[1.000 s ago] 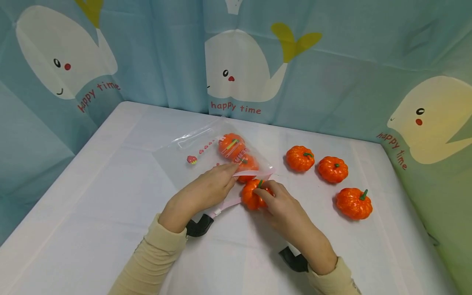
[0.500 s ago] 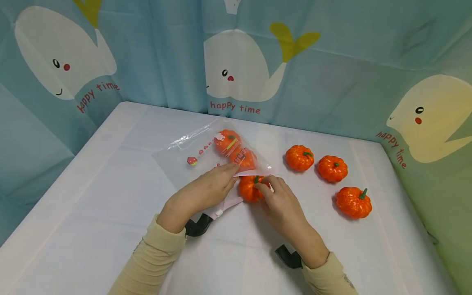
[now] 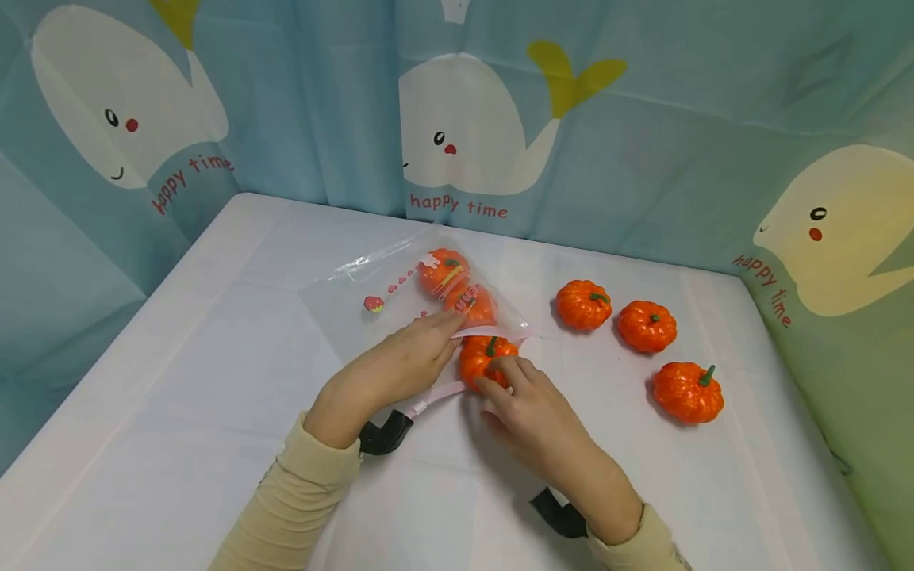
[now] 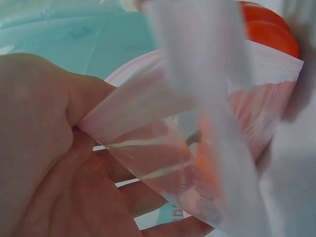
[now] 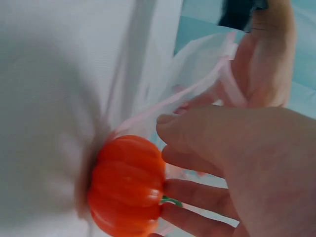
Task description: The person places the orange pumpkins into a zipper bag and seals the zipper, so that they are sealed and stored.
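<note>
A clear zip bag [image 3: 336, 297] with pink-edged mouth and strawberry print lies on the table, two small orange pumpkins inside, a far pumpkin [image 3: 433, 276] and a nearer pumpkin [image 3: 480, 305]. My left hand [image 3: 389, 369] holds the upper edge of the mouth up; in the left wrist view, the film runs between thumb and fingers. Right in the mouth sits a third pumpkin [image 3: 473, 365], its green stem upright. Against it rest the extended fingers of my right hand [image 3: 546, 420]; the right wrist view shows fingertips touching this pumpkin's side [image 5: 126, 187] near the stem, thumb off it.
To the right of the bag stand three loose pumpkins: a back one [image 3: 580, 308], a middle one [image 3: 646, 329] and a front one [image 3: 685, 396]. A blue whale-print curtain [image 3: 343, 119] hangs along the table's back edge. Black wrist mounts [image 3: 385, 434] sit under both wrists.
The pumpkin in my right hand has moved away from me and slightly left, into the bag's mouth. My right fingers have loosened around it. The left hand keeps its place.
</note>
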Demonstrator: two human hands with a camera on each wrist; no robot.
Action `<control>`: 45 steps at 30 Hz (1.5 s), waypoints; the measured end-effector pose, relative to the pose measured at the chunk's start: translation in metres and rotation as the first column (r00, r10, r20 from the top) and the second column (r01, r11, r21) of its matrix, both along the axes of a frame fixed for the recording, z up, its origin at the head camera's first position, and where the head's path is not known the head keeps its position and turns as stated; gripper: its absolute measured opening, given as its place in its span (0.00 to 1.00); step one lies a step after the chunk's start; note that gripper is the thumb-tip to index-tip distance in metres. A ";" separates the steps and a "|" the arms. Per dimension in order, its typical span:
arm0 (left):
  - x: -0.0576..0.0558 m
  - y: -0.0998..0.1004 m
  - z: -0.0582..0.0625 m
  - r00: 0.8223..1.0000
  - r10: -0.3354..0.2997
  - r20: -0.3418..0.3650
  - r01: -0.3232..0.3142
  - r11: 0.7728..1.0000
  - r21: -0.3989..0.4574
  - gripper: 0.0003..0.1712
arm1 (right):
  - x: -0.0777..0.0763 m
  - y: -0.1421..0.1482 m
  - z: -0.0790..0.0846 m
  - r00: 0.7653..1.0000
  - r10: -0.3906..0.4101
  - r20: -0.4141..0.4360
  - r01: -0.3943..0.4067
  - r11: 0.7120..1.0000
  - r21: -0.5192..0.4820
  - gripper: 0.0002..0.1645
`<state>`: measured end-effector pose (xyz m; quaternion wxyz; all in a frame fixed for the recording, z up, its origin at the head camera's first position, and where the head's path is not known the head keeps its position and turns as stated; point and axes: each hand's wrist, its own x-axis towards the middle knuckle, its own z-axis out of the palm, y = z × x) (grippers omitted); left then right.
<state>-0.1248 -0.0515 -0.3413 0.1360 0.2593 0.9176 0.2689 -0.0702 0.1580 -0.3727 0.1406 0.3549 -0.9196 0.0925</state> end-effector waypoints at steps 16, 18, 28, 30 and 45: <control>0.000 -0.001 -0.001 0.999 -0.035 -0.001 0.035 0.999 0.038 0.29 | -0.002 0.005 -0.003 0.993 -0.118 0.020 0.116 0.991 0.064 0.28; 0.001 -0.001 -0.001 0.999 -0.041 0.009 0.041 0.998 0.046 0.29 | -0.003 0.006 -0.005 0.994 -0.103 0.027 0.102 0.993 0.060 0.29; 0.003 0.000 0.001 0.996 -0.085 0.041 0.080 0.990 0.112 0.28 | -0.008 0.007 -0.014 0.998 -0.047 0.045 0.045 0.998 0.044 0.41; 0.003 -0.001 0.001 0.995 -0.094 0.035 0.090 0.989 0.117 0.28 | -0.009 0.007 -0.015 0.999 -0.033 0.036 0.032 0.999 0.039 0.41; 0.002 -0.001 0.005 0.994 -0.101 0.050 0.096 0.991 0.094 0.28 | -0.013 0.007 -0.018 1.000 -0.015 0.023 0.015 0.999 0.037 0.43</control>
